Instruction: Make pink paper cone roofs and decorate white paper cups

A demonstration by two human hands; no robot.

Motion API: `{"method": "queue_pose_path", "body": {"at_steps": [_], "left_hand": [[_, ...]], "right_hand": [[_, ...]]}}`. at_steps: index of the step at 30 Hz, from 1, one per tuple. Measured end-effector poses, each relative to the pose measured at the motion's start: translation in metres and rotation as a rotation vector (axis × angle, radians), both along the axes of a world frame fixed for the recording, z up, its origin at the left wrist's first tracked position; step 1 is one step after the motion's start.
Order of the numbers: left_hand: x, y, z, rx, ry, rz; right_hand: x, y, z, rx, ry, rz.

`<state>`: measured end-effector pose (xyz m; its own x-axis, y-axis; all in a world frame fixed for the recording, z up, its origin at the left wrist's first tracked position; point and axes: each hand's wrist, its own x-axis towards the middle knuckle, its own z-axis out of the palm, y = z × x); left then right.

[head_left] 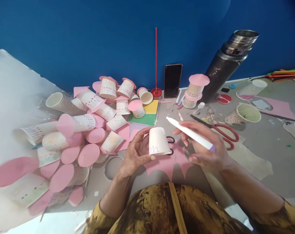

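Observation:
My left hand (137, 151) is closed around an upside-down white paper cup (158, 141) with a purple zigzag line drawn near its rim. My right hand (205, 148) grips a white marker (190, 133) with a purple end, its tip pointing up and left, just right of the cup. Both hands hover over a pink paper sheet with cut-out edges (166, 164) and small black-handled scissors (171, 145) lying on the grey table (264, 143).
A heap of decorated cups with pink paper discs (89, 130) covers the left. Red-handled scissors (222, 131), a phone (173, 80) leaning on the blue wall, a steel flask (228, 61), stacked cups with a pink lid (194, 91) and a patterned cup (243, 115) stand behind and right.

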<state>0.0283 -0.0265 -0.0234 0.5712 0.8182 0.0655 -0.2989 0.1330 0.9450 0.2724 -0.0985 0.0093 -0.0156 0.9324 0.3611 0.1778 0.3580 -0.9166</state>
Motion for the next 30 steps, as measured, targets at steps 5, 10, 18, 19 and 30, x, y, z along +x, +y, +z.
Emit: {"method": "queue_pose_path", "body": {"at_steps": [5,10,18,19,30], "left_hand": [[0.001,0.001,-0.003,-0.001,-0.021,0.004],[0.001,-0.001,-0.006,-0.021,-0.010,-0.023],[0.001,-0.002,-0.007,-0.057,-0.041,-0.040],[0.001,-0.002,-0.007,-0.061,-0.042,-0.043],[0.005,-0.004,0.001,-0.064,-0.059,-0.019]], "right_hand": [[-0.006,0.000,0.001,0.095,0.149,0.092],[-0.011,0.001,0.000,0.140,0.108,0.089],[-0.011,0.002,-0.005,0.169,0.020,0.074],[-0.011,0.002,-0.005,0.158,0.028,0.080],[-0.008,0.002,-0.005,0.081,0.139,0.111]]}}
